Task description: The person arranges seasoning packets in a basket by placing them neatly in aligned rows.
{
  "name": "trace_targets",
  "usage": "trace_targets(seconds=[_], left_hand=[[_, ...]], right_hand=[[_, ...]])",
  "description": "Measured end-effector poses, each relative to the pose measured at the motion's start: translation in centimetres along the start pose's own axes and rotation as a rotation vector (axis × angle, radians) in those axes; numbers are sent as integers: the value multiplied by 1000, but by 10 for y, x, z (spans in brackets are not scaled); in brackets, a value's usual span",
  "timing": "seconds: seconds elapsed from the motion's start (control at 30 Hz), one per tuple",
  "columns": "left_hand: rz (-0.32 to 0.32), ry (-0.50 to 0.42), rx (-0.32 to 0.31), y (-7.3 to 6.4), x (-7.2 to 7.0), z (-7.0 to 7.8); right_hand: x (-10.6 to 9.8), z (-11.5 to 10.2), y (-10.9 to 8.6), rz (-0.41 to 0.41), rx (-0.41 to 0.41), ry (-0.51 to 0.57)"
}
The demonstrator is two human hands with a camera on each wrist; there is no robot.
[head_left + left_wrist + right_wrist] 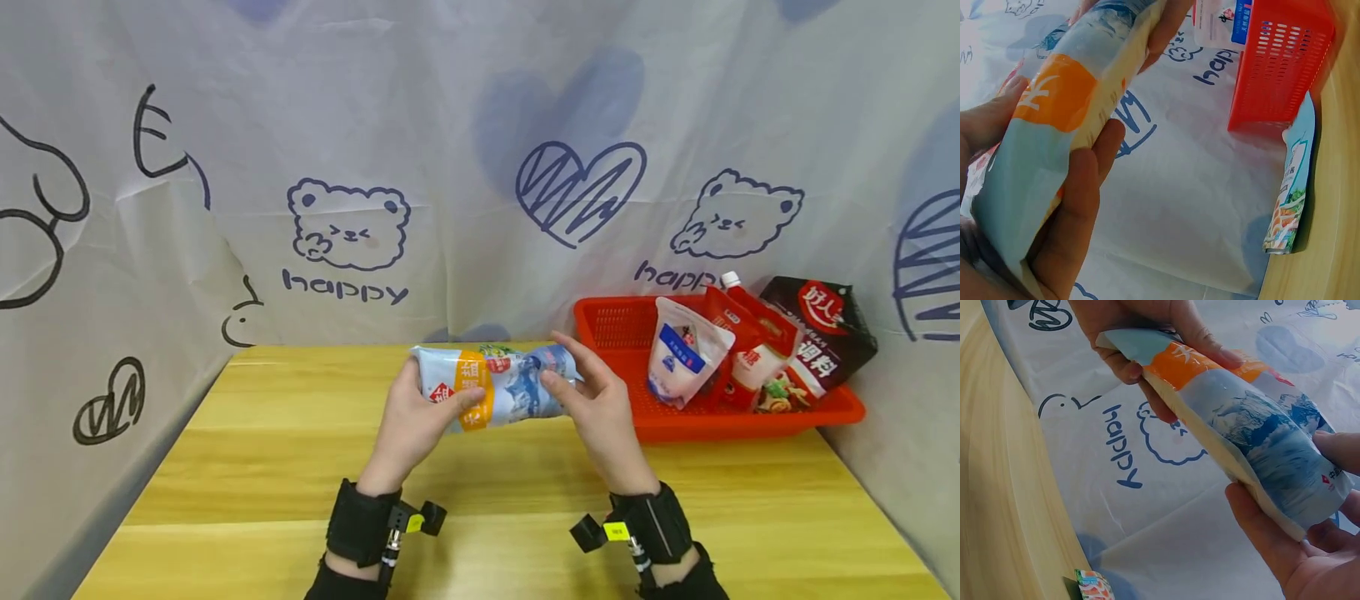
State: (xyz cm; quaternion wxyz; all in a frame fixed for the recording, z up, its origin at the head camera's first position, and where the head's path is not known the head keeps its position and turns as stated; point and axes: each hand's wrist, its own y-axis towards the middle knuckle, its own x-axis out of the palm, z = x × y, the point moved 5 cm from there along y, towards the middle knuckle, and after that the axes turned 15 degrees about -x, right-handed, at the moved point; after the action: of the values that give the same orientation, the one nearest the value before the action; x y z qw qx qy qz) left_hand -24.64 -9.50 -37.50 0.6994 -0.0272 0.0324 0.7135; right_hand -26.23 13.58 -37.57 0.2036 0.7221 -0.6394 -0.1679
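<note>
A pale blue bag of salt with an orange band and a mountain picture is held sideways above the table. My left hand grips its left end, thumb on the front and fingers behind. On the right end, my right hand holds it with the thumb in front. In the left wrist view, the fingers curl under the bag's pale edge. The right wrist view shows both hands on the salt bag, which stays sealed along the visible edge.
Right of the hands, a red basket holds a clear pouch with a blue label, red pouches and a black seasoning packet. A teal packet lies beside the basket by the cloth wall, mostly hidden in the head view.
</note>
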Motion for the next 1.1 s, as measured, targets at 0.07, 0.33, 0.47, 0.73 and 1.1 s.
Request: trace_targets(seconds=[0.07, 0.33, 0.47, 0.73, 1.1], left_hand=[[2, 1, 26, 0, 0, 2], [39, 38, 134, -5, 1, 12], [46, 80, 167, -7, 2, 14], [46, 175, 200, -8, 5, 14], [22, 342, 233, -10, 11, 12]], right_hand=[[0, 1, 1, -17, 19, 4], [0, -1, 5, -59, -42, -96], [0, -6, 5, -87, -130, -213], [3, -16, 3, -173, -218, -346], [14, -15, -1, -370, -291, -489]])
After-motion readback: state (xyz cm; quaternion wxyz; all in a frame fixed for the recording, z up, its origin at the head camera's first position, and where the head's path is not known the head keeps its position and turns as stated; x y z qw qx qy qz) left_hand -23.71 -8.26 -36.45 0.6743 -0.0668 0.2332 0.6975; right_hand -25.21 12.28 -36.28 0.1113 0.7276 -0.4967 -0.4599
